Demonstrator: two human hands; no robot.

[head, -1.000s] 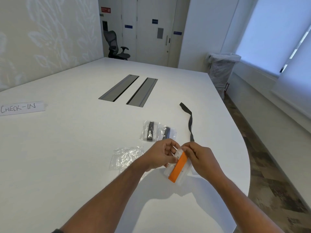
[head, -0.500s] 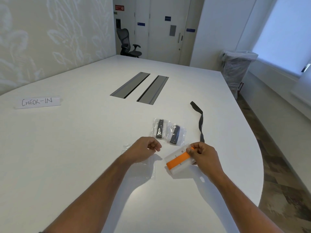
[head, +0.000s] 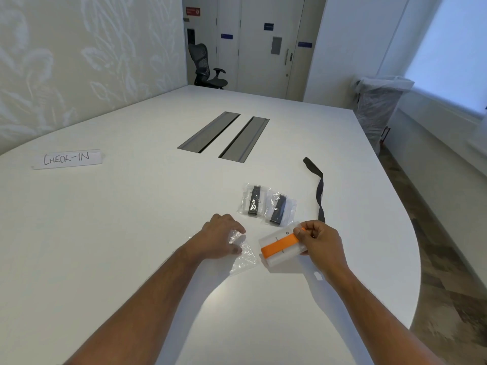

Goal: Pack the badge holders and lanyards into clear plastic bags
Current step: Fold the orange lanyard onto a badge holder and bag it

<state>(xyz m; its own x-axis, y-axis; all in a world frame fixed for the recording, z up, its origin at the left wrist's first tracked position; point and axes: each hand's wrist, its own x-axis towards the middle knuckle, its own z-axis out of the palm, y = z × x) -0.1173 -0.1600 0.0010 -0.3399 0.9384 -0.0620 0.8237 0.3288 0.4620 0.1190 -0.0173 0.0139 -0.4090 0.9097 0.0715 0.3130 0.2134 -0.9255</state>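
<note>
My right hand (head: 317, 242) pinches the top edge of a clear badge holder (head: 280, 246) with an orange stripe, tilted just above the white table (head: 131, 233). A black lanyard (head: 319, 192) trails away from behind that hand across the table. My left hand (head: 220, 239) rests with spread fingers on an empty clear plastic bag (head: 243, 258) lying flat, left of the holder. Just beyond lie two filled clear bags (head: 254, 201) (head: 279, 209), each with a dark rolled lanyard inside.
A paper sign reading CHECK-IN (head: 67, 159) lies at the far left. Two grey cable hatches (head: 224, 137) sit mid-table. The table's curved edge (head: 416, 259) runs close on the right. A bagged bin (head: 379, 109) and an office chair (head: 208, 67) stand beyond.
My left hand let go of the badge holder, moved left and came down on the empty bag. My right hand keeps the holder, now shifted slightly right.
</note>
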